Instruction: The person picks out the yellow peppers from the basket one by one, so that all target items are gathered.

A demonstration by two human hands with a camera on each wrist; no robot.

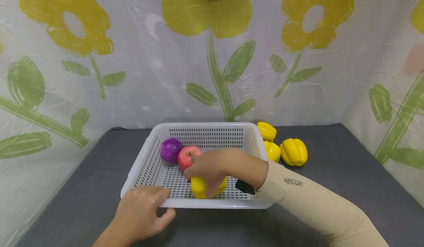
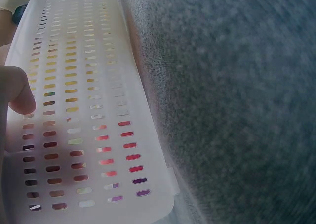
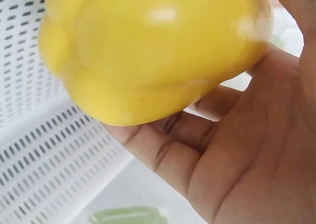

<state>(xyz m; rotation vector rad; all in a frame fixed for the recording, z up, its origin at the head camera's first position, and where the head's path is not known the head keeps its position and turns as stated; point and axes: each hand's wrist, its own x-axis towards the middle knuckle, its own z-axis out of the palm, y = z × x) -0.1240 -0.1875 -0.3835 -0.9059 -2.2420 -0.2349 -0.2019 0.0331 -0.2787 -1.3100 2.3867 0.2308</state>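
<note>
My right hand [image 1: 213, 166] reaches into a white perforated plastic basket [image 1: 228, 203] and holds a yellow bell pepper [image 1: 198, 187] low near its front wall. In the right wrist view, the fingers curl under the glossy pepper [image 3: 158, 51]. A red apple [image 1: 188, 155] lies just beyond that hand, beside a round, shiny purple item [image 1: 170, 150] toward the back left. My left hand [image 1: 140, 210] grips the basket's front-left rim, fingers over the edge and thumb outside. The left wrist view catches part of this hand against the slotted wall [image 2: 81, 100].
Outside the basket's right side, several yellow bell peppers [image 1: 294, 152] sit close together on the dark grey cloth-covered table [image 1: 334, 173]. Behind stands a pale curtain [image 1: 159, 85] printed with yellow flowers. A beige sleeve [image 1: 308, 195] covers the right forearm, which crosses the basket's right rim.
</note>
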